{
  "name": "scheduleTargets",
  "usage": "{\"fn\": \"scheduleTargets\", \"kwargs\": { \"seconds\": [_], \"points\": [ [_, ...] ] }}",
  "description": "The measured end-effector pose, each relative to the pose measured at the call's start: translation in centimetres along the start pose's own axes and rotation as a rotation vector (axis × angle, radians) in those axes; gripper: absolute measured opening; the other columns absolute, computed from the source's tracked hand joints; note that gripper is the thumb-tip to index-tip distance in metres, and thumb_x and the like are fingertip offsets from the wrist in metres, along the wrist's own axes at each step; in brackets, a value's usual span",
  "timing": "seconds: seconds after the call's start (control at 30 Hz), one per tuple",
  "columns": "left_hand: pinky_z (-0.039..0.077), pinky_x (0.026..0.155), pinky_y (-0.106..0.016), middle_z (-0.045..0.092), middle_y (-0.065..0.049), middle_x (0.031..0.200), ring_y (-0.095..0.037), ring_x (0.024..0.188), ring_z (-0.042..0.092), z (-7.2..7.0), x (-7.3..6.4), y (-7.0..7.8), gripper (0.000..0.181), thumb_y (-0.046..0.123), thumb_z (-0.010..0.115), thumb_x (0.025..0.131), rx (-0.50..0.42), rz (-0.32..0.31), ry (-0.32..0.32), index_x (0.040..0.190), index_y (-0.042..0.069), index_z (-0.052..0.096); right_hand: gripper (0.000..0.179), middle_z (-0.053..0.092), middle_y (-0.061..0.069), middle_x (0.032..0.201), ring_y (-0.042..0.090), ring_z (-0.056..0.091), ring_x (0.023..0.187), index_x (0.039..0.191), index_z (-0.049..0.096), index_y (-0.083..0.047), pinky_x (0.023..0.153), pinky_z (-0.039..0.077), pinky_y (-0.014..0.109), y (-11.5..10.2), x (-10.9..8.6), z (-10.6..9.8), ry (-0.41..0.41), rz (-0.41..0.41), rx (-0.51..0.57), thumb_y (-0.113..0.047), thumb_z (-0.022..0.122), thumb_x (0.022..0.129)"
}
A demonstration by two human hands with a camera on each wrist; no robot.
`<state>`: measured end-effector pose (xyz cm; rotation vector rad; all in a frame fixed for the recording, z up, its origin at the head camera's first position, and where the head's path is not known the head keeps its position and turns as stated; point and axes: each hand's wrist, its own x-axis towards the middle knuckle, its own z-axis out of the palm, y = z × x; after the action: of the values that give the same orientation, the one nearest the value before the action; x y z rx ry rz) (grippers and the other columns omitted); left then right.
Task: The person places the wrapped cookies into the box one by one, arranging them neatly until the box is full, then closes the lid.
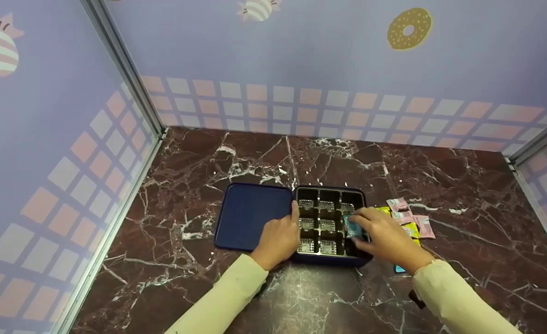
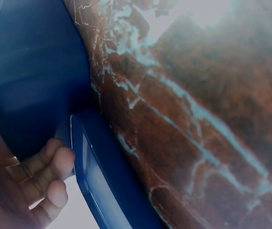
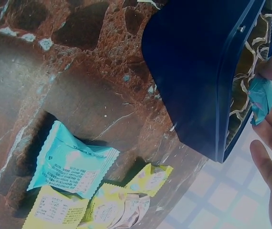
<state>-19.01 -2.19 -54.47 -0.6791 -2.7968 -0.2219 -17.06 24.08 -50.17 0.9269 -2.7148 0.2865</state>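
A dark blue box (image 1: 330, 260) sits before me, fitted with a black tray (image 1: 318, 232) divided into several compartments. My left hand (image 1: 280, 239) rests against the box's left side, index finger stretched along the rim. In the left wrist view, its other fingers bend loosely beside the box wall and the edge of the blue lid (image 2: 90, 164). With my right hand (image 1: 384, 234) I pinch a small teal wrapped packet (image 3: 261, 99) between thumb and fingers, over the tray's right column. Part of the packet is hidden by the fingers.
The lid lies flat left of the box. Right of the box, pink packets (image 1: 424, 226), yellow packets (image 1: 410, 229) and another teal packet (image 3: 74, 162) lie loosely grouped, partly under the right forearm. Patterned panels (image 1: 301, 55) wall in the marbled table (image 1: 199, 287) at the back and sides.
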Motion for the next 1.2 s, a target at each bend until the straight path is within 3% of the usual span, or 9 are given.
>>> {"fn": "scheduleTargets", "kwargs": {
  "seconds": [0.8,1.2],
  "points": [
    [0.044,0.047,-0.035,0.064,-0.004,0.067,-0.017,0.047,0.052,0.0,0.1,0.0,0.063,0.019,0.056,0.089,0.003,-0.011,-0.067,0.144,-0.007,0.039,0.042,0.063,0.006,0.11,0.021,0.06,0.097,0.114,0.067,-0.006,0.086,0.051,0.038,-0.3,0.7,0.0,-0.006,-0.011,0.019,-0.022,0.078,0.077],
    [0.042,0.044,-0.034,0.062,-0.003,0.065,-0.016,0.044,0.049,0.0,0.0,0.0,0.061,0.019,0.057,0.089,0.022,0.007,-0.032,0.142,-0.007,0.041,0.044,0.063,0.006,0.107,0.021,0.059,0.094,0.114,0.068,-0.006,0.082,0.052,0.038,-0.4,1.1,0.3,0.004,-0.031,-0.002,-0.023,0.08,0.076]
  ]
}}
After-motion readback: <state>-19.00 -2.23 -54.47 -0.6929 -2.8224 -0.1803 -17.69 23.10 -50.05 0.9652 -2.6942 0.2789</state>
